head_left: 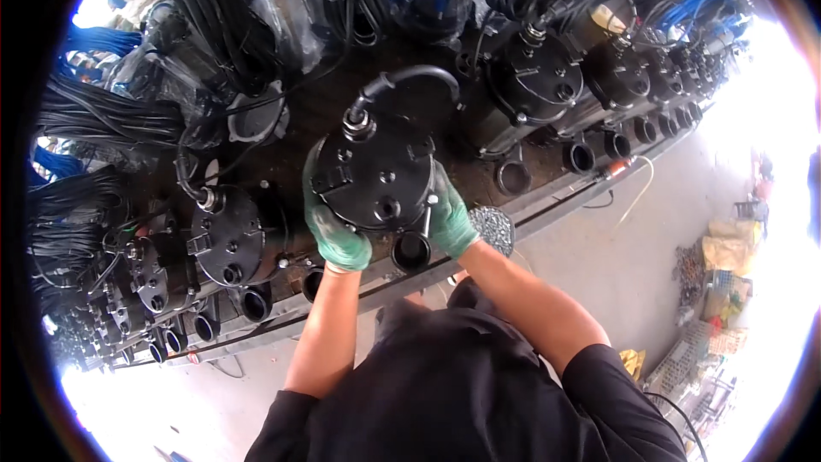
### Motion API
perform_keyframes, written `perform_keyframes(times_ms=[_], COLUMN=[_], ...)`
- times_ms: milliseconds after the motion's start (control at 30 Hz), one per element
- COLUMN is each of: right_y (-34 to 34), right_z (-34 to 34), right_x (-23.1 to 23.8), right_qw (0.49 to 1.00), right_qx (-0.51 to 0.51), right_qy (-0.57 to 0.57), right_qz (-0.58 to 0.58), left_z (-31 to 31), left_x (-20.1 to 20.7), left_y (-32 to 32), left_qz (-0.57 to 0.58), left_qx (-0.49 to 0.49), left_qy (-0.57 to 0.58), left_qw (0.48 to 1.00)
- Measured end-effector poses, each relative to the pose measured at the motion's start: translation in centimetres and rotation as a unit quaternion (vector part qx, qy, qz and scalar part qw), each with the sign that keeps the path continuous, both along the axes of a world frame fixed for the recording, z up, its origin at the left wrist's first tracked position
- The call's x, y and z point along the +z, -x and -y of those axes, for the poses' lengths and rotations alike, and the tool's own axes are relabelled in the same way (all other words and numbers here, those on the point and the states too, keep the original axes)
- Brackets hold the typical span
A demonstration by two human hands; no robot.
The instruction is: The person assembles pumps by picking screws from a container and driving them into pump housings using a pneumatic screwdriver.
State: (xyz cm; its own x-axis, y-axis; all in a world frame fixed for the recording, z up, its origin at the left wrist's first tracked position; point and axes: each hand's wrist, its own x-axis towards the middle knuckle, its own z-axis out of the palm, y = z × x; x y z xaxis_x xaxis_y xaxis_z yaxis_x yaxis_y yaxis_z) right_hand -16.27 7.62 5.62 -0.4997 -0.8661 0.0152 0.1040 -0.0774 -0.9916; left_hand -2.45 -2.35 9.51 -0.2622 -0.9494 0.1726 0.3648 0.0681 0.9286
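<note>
A black submersible pump with a round bolted cover stands on the bench in front of me. From its top a thick black cable curves to the right out of a metal gland. My left hand, in a green glove, is closed round the pump's left side. On the opposite side my right hand, gloved alike, grips the housing near a bright bolt. Between the hands, a black outlet pipe projects toward me. The pump's body hides most of my fingertips.
More black pumps line the bench on the left, and others on the right. Coiled cables lie behind. Beside my right wrist sits a tub of small metal fasteners. An orange tool lies by the bench edge.
</note>
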Motion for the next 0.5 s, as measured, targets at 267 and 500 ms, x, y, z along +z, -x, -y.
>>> perform_keyframes(times_ms=[267, 500], right_y=[12.7, 29.3], right_z=[-15.4, -23.7], right_x=[-2.3, -4.1], right_qw=[0.941, 0.846], right_qx=[-0.155, -0.406], right_qy=[-0.3, -0.304], right_qz=[-0.013, 0.167], left_z=[-0.2, -7.1], left_x=[0.3, 1.8], left_y=[-1.7, -4.1], left_qz=[0.132, 0.239], left_qx=[0.015, 0.145], left_qy=[0.17, 0.192], left_qw=[0.976, 0.941])
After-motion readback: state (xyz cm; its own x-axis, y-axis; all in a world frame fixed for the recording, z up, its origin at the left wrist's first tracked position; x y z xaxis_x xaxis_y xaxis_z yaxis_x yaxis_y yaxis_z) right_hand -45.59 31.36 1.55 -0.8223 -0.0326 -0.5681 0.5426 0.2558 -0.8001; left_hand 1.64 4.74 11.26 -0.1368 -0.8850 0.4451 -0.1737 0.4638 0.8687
